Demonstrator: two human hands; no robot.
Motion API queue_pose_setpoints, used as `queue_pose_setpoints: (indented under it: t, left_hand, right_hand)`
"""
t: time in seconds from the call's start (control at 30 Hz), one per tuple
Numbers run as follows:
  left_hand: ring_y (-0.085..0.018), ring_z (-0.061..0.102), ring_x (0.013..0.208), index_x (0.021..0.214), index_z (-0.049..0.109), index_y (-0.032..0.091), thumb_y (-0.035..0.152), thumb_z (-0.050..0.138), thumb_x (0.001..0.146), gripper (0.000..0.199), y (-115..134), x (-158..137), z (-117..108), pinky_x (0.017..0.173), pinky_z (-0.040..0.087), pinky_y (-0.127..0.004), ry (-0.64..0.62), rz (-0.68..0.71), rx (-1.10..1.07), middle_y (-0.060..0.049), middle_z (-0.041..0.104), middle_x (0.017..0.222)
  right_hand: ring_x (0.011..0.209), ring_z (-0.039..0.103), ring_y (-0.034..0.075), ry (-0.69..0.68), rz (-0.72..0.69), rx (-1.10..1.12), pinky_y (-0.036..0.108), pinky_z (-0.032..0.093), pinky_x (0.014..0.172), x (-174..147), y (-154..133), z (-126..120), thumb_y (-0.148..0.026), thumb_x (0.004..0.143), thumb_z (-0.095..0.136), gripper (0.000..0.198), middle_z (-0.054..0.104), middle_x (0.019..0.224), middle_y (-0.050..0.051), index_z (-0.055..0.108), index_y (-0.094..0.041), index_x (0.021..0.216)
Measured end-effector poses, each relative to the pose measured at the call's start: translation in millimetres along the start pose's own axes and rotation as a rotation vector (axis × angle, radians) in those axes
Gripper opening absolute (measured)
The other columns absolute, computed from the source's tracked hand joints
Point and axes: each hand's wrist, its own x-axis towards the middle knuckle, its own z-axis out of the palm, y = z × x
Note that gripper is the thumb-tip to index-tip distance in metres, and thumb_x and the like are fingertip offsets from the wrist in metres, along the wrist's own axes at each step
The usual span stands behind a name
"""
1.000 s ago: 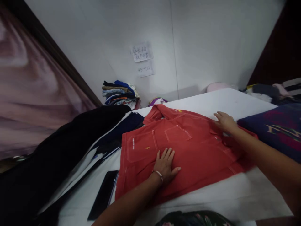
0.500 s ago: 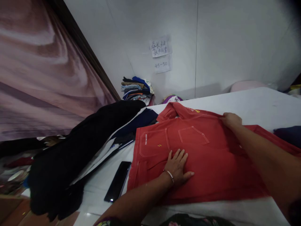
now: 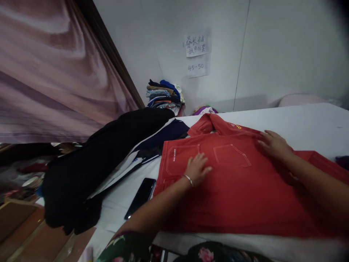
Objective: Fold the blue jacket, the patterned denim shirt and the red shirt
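Observation:
A red shirt [image 3: 226, 193] lies spread over the table, with white-stitched pockets and yellow lettering near its collar [image 3: 207, 123]. Over its left pocket is my left hand [image 3: 196, 169], fingers apart and a little blurred, holding nothing; I cannot tell whether it touches the cloth. My right hand [image 3: 275, 145] rests at the shirt's upper right edge with its fingers stretched out. One red sleeve [image 3: 321, 163] extends to the right beyond my right forearm.
A black phone [image 3: 140, 198] lies left of the shirt. Beyond it are a black garment [image 3: 103, 160] and a navy one [image 3: 160, 136]. Folded clothes [image 3: 163, 96] are stacked by the wall, under paper notes [image 3: 198, 43]. A pink curtain [image 3: 49, 72] hangs at left.
My right hand has let go of the shirt's edge and opened out over it. My left hand has moved up toward the pocket. The shirt's right side now lies flatter and wider.

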Motion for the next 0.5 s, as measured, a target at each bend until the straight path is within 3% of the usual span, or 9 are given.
queue_pose_setpoints:
  t: [0.07, 0.17, 0.27, 0.37, 0.5]
  left_hand:
    - [-0.023, 0.022, 0.146, 0.140, 0.046, 0.025, 0.045, 0.035, 0.097, 0.048, -31, 23, -23, 0.117, 0.018, -0.051, 0.129, -0.164, 0.107, -0.006, 0.031, 0.157]
    - [-0.022, 0.025, 0.144, 0.138, 0.047, 0.025, 0.036, 0.032, 0.099, 0.044, -80, 53, -50, 0.115, 0.020, -0.049, 0.229, -0.318, 0.225, -0.006, 0.033, 0.156]
    - [-0.022, 0.035, 0.137, 0.133, 0.052, 0.026, 0.035, 0.039, 0.097, 0.039, -117, 70, -63, 0.112, 0.024, -0.045, 0.134, -0.369, 0.290, -0.006, 0.048, 0.146]
    - [-0.025, 0.046, 0.126, 0.119, 0.062, 0.025, 0.033, 0.055, 0.088, 0.032, -136, 78, -65, 0.106, 0.031, -0.042, 0.085, -0.431, 0.297, -0.007, 0.062, 0.128]
    - [-0.029, 0.052, 0.118, 0.109, 0.068, 0.024, 0.027, 0.057, 0.085, 0.027, -140, 91, -67, 0.098, 0.037, -0.043, 0.125, -0.521, 0.256, -0.010, 0.065, 0.121]
  right_hand:
    - [0.137, 0.035, 0.029, -0.004, -0.108, 0.044, 0.041, 0.032, 0.109, -10, -9, 11, -0.046, 0.092, 0.037, 0.054, 0.041, 0.148, 0.017, 0.052, -0.014, 0.133]
    - [0.140, 0.030, 0.031, -0.144, -0.051, 0.028, 0.052, 0.029, 0.111, -23, -15, 29, -0.052, 0.091, 0.032, 0.059, 0.039, 0.151, 0.014, 0.052, -0.018, 0.135]
    - [0.142, 0.028, 0.031, -0.241, 0.036, -0.006, 0.055, 0.025, 0.112, -27, -14, 40, -0.054, 0.091, 0.028, 0.063, 0.036, 0.153, 0.013, 0.048, -0.020, 0.140]
    - [0.142, 0.028, 0.030, -0.233, 0.036, -0.003, 0.054, 0.025, 0.113, -26, -12, 42, -0.057, 0.090, 0.027, 0.065, 0.035, 0.154, 0.010, 0.047, -0.022, 0.141]
    - [0.142, 0.027, 0.030, -0.237, 0.037, -0.002, 0.053, 0.024, 0.113, -26, -13, 40, -0.059, 0.090, 0.025, 0.067, 0.034, 0.155, 0.010, 0.047, -0.023, 0.141]
